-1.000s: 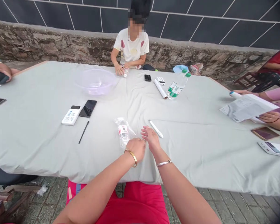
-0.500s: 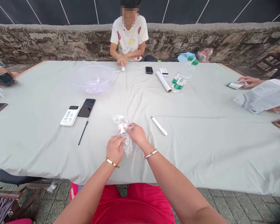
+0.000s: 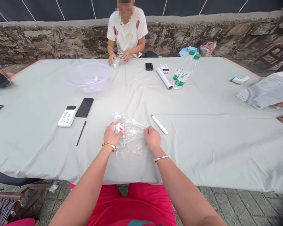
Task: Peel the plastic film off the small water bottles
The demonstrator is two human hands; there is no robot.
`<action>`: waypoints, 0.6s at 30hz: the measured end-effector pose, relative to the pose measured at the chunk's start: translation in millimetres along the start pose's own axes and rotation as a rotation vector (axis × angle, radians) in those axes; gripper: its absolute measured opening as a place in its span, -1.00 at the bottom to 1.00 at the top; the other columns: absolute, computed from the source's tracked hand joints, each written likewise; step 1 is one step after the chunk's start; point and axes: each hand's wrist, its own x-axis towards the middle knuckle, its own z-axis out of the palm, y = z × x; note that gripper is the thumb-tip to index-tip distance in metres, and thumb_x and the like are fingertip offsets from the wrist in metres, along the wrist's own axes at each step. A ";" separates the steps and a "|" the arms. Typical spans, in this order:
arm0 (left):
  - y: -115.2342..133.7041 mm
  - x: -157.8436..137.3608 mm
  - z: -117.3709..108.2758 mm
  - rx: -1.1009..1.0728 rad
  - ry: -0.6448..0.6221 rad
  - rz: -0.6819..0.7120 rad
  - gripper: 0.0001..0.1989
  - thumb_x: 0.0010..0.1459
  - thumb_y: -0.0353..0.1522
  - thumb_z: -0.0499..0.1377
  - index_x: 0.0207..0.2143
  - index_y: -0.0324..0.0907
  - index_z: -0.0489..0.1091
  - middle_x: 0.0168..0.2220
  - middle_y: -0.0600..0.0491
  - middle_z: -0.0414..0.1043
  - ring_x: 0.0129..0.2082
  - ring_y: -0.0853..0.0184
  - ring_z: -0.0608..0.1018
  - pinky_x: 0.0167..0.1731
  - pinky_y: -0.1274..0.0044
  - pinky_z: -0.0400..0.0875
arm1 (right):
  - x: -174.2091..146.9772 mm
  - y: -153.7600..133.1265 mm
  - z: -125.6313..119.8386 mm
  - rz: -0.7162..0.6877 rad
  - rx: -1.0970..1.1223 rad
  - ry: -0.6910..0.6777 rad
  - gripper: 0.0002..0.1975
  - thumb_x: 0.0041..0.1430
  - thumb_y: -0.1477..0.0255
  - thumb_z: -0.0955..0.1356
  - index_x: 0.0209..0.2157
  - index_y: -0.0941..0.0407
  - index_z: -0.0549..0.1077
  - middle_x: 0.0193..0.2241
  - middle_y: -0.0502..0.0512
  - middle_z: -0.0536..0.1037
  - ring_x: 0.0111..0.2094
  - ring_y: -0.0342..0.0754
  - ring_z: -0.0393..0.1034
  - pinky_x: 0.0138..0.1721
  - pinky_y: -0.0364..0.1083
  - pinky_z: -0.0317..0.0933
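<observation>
1. The left hand (image 3: 111, 134) grips the small bottle (image 3: 121, 144) around its label; the bottle lies on the pale cloth (image 3: 202, 150), in front of the person, with its cap end pointing away.
2. The right hand (image 3: 153, 137), fingers pinched together, holds the clear film (image 3: 134, 127), which stretches taut from the bottle. The film is so transparent that I cannot tell how much of the bottle it covers.
3. Just beside the right hand, on its outer side, lies a slim white tool (image 3: 159, 124), the nearest loose object.
4. Left of the bottle, apart from the hands, lie a black phone (image 3: 84, 107) with a strap (image 3: 81, 133) and a white power bank (image 3: 67, 116).
5. Beyond them stands a translucent basin (image 3: 94, 89); farther right, a white roll (image 3: 164, 78) lies beside two green-capped bottles (image 3: 182, 78).
6. Across the table, a co-worker (image 3: 128, 34) touches another small bottle (image 3: 115, 63).
7. At the right edge, a printed sheet (image 3: 266, 89) extends over the cloth.
</observation>
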 end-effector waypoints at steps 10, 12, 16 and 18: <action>-24.9 -1.5 -28.2 0.020 0.059 -0.089 -0.42 0.04 -0.15 0.15 0.12 -0.08 0.23 0.02 -0.08 0.37 -0.06 0.18 0.46 -0.10 0.46 0.30 | -22.3 -11.9 -41.6 -0.234 0.059 0.268 -0.59 0.15 0.49 0.20 0.06 0.18 0.31 -0.03 0.29 0.38 -0.01 0.11 0.29 -0.05 0.05 0.18; -25.0 -1.1 -27.1 0.046 0.018 -0.057 -0.24 -0.08 -0.12 0.25 0.17 -0.12 0.14 0.05 -0.14 0.34 -0.01 0.11 0.43 -0.10 0.43 0.29 | -34.6 -33.0 -36.4 -0.472 0.144 0.382 -0.61 0.18 0.50 0.16 0.04 0.16 0.32 -0.01 0.26 0.37 0.05 0.08 0.23 0.04 0.06 0.14; -35.2 4.1 -31.6 -0.083 0.021 -0.102 -0.31 -0.10 -0.20 0.26 0.10 -0.13 0.18 0.00 -0.11 0.39 -0.02 0.12 0.44 -0.13 0.44 0.28 | -46.7 -49.4 4.4 -0.850 0.147 0.030 -0.62 0.24 0.34 0.17 0.07 0.09 0.31 0.05 0.20 0.37 0.08 0.05 0.23 0.08 0.06 0.16; -43.2 6.3 -36.8 -0.255 0.038 -0.206 -0.38 -0.14 -0.24 0.30 0.01 -0.12 0.25 -0.10 -0.06 0.44 -0.12 0.17 0.49 -0.20 0.46 0.32 | -40.4 -36.4 24.2 -0.732 0.115 -0.053 -0.57 0.24 0.28 0.19 0.10 0.13 0.30 0.12 0.25 0.30 0.15 0.10 0.17 0.12 0.13 0.12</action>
